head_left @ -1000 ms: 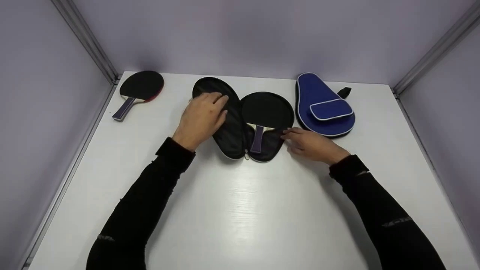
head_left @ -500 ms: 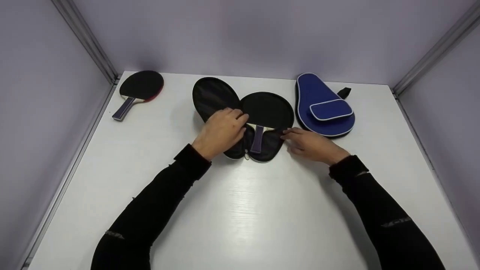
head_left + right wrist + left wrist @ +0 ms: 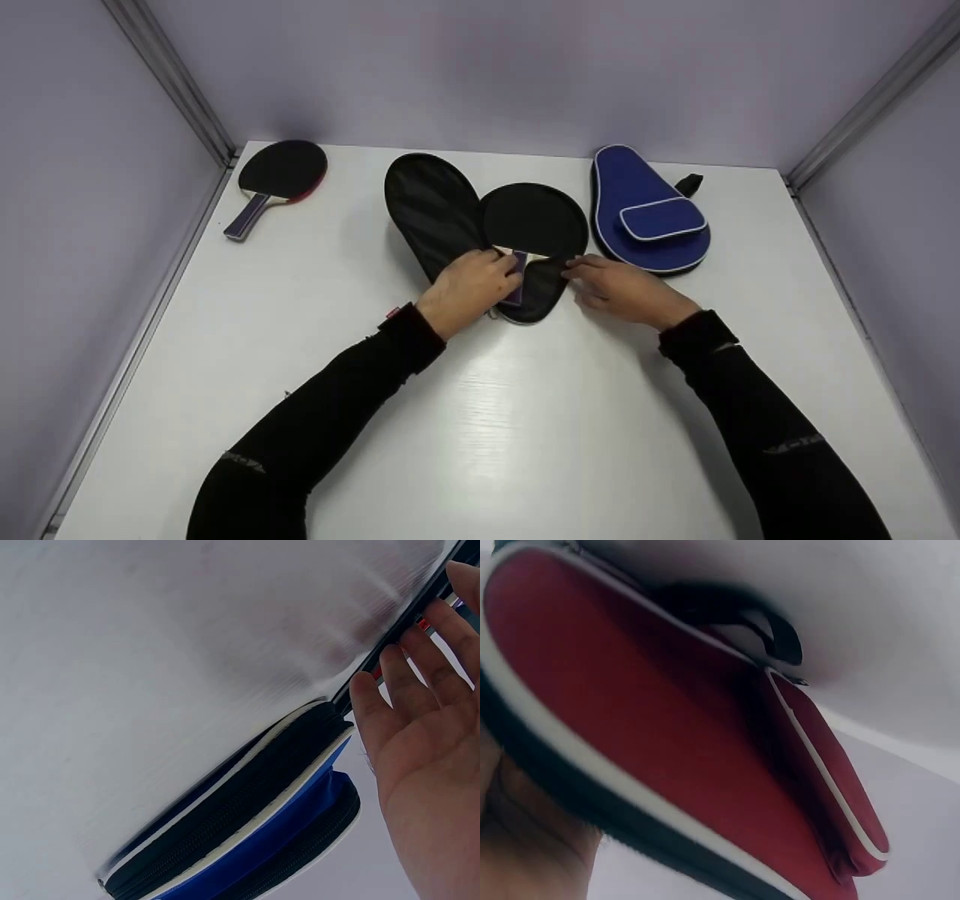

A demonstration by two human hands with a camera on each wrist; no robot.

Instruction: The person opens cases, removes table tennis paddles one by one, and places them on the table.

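A black-lined case, spread open like a book, lies mid-table in the head view. Its left half tilts up; the left wrist view shows a red outer face with white piping. Inside the right half lies a table tennis paddle, black face up, with a purple handle. My left hand has its bent fingers over that handle; whether they grip it is hidden. At the case's right edge my right hand rests its fingertips, fingers nearly straight, as the right wrist view also shows.
Another table tennis paddle lies at the table's back left corner. A blue zipped case with a front pocket and black strap lies just right of the spread case. Walls enclose the white table behind and on both sides.
My left hand has moved from the case's left half down and right to the paddle's handle. The right hand, case and paddles have stayed in place.
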